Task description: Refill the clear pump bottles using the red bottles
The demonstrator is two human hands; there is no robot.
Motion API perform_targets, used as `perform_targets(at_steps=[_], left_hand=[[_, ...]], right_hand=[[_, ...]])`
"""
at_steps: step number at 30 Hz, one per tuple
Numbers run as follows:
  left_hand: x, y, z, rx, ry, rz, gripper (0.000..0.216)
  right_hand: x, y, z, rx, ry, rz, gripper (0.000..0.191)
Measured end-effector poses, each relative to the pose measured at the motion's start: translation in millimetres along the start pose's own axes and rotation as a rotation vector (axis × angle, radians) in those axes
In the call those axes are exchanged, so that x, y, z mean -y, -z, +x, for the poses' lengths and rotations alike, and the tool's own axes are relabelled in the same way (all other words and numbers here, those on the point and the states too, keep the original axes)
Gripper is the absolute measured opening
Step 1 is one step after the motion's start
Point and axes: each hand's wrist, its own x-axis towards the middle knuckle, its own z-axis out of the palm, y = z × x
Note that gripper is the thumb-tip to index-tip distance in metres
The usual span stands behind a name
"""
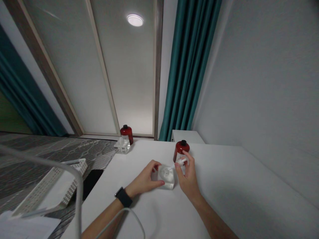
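Observation:
My left hand (149,176) is closed around the left side of a transparent square bottle (166,177) standing on the white table, thumb along its near side. Between the thumb and fingers of my right hand (187,177) is a white pump head (181,161), tilted, just above and to the right of the bottle's top. Its thin tube points left toward the bottle; whether the tip is inside the neck I cannot tell. Directly behind my right hand stands a dark red bottle (181,146) with a black cap and a pale label, partly covered by my fingers.
At the table's (224,186) far left corner, a second red bottle (127,134) stands behind another transparent square container (122,145). A white perforated basket (50,186) lies lower at the left. A pale cable (79,199) loops across the foreground. Behind the table is a white cabinet (187,136).

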Motion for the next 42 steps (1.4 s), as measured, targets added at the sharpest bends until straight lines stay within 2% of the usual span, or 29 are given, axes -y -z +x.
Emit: perform_targets(at_steps=[7, 12, 21, 26, 29, 33, 37, 42], left_hand=[[0.0, 0.0, 0.0, -0.004, -0.007, 0.012, 0.048], [0.9, 0.1, -0.4, -0.003, -0.023, 0.011, 0.048], [0.8, -0.3, 0.1, 0.007, -0.021, 0.008, 0.047], [2.7, -0.2, -0.1, 0.005, -0.025, 0.000, 0.048], [2.0, 0.0, 0.1, 0.002, -0.018, 0.004, 0.049], [0.5, 0.2, 0.2, 0.005, -0.018, 0.000, 0.048], [0.5, 0.5, 0.2, 0.010, -0.018, -0.002, 0.048], [0.7, 0.5, 0.1, 0.009, -0.019, -0.006, 0.047]], right_hand=[[0.8, 0.8, 3.2, 0.013, -0.040, 0.015, 0.046], [0.4, 1.7, 4.3, 0.003, -0.043, 0.038, 0.047], [2.1, 6.4, 6.4, 0.078, -0.080, -0.020, 0.050], [4.7, 6.0, 5.2, 0.016, -0.049, 0.007, 0.052], [3.0, 5.1, 4.0, 0.049, -0.053, -0.003, 0.052], [-0.6, 5.4, 4.4, 0.019, -0.054, 0.010, 0.053], [0.4, 5.6, 5.2, 0.066, -0.069, -0.005, 0.051], [4.7, 3.3, 3.7, 0.034, -0.073, 0.039, 0.051]])
